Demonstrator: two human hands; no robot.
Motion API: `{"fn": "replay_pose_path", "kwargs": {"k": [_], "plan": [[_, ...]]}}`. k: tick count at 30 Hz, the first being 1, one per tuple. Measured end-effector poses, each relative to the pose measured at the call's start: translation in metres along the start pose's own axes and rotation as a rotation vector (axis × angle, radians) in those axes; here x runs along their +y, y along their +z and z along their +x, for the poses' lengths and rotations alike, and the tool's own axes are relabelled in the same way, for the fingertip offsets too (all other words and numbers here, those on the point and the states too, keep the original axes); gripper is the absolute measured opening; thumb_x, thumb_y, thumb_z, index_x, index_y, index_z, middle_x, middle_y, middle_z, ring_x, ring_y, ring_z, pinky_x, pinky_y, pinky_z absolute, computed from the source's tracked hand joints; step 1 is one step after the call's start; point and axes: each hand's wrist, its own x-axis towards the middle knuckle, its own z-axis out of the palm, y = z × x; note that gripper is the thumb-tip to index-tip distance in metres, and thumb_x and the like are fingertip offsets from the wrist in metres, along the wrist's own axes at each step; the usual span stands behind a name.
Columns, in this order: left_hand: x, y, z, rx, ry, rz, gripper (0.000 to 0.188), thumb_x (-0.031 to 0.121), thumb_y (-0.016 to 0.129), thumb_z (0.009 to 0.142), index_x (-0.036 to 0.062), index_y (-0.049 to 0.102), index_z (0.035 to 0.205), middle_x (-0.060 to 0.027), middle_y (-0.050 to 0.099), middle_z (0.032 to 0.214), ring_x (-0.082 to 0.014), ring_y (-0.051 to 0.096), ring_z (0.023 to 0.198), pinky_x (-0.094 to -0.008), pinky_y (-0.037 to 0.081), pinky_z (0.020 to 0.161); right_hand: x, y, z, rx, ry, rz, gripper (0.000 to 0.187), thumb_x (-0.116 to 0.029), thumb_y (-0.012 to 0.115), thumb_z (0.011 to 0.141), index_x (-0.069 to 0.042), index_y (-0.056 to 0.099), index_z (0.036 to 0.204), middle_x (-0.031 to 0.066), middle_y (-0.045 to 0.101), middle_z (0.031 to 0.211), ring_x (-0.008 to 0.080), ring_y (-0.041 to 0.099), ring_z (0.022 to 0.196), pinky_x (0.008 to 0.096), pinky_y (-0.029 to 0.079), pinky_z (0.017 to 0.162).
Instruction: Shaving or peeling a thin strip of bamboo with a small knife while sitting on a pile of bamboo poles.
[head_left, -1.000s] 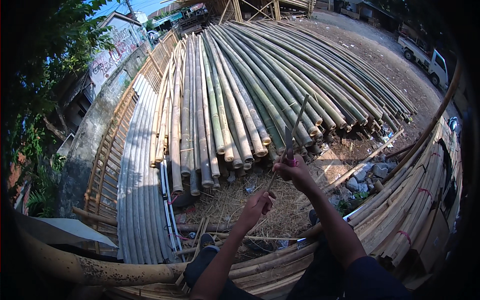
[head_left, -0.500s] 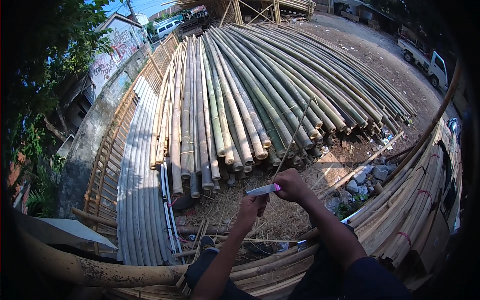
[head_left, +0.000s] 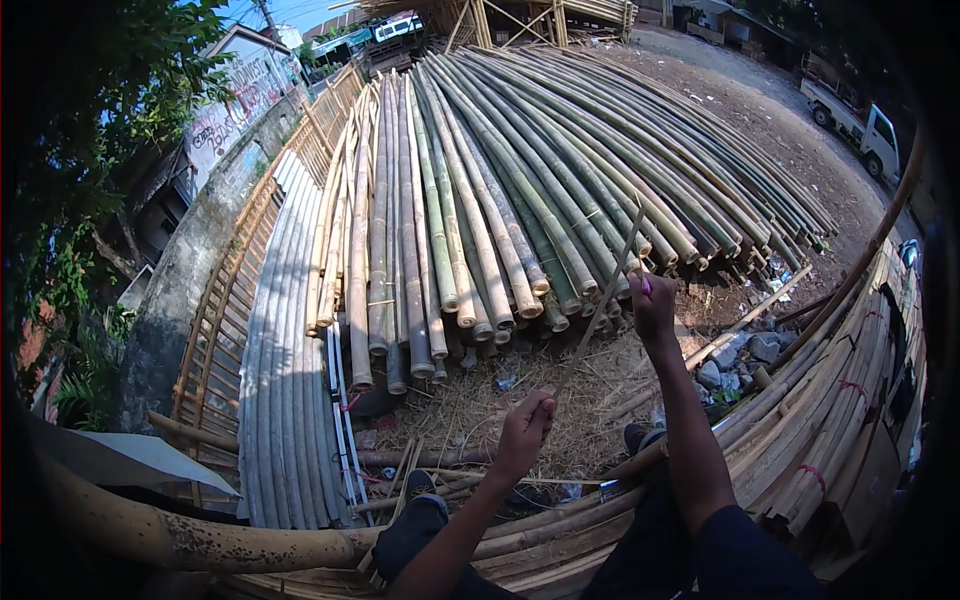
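Observation:
My left hand (head_left: 525, 432) is closed around the lower end of a thin bamboo strip (head_left: 590, 338). The strip slants up and away to the right, its far tip in front of the bamboo pile. Farther out and to the right, my right hand (head_left: 655, 308) is closed on a knife, and a bit of its pink handle (head_left: 646, 286) shows at the fist. The blade is hard to make out against the poles behind it. The right fist is beside the upper part of the strip; whether blade and strip touch, I cannot tell.
A large pile of bamboo poles (head_left: 490, 190) fans out ahead. Corrugated sheets (head_left: 285, 400) lie at the left beside a bamboo fence (head_left: 225, 300). Split bamboo bundles (head_left: 830, 400) lean at the right near stones (head_left: 735, 360). A thick bamboo pole (head_left: 220, 540) crosses low at the front.
My right hand has moved outward and to the right along the strip, away from my left hand. The blade, plainly visible over the left hand before, no longer shows clearly.

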Motion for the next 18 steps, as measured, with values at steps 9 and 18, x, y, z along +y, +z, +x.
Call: {"fn": "replay_pose_path", "kwargs": {"k": [9,18], "plan": [[0.000,-0.022,0.010,-0.037,-0.179,-0.262,0.026,0.030,0.044,0.099,0.0104,0.047,0.083,0.0080,0.030,0.060,-0.0018,0.024,0.048,-0.0192,0.019,0.044,-0.059,0.034,-0.058,-0.653,-0.595,0.090,0.013,-0.019,0.064,0.062,-0.009,0.055,0.063,0.0101,0.054,0.057,0.0318,0.057,0.055,0.0416,0.045,0.051],[-0.002,-0.024,0.013,-0.093,-0.189,-0.304,0.028,0.032,0.041,0.100,0.0114,0.042,0.081,0.0076,0.028,0.058,-0.0025,0.022,0.048,-0.0202,0.018,0.044,-0.049,0.038,-0.047,-0.326,-0.660,-0.096,0.015,-0.017,0.065,0.059,-0.012,0.051,0.060,0.0046,0.050,0.053,0.0256,0.055,0.047,0.0378,0.042,0.043]]}}
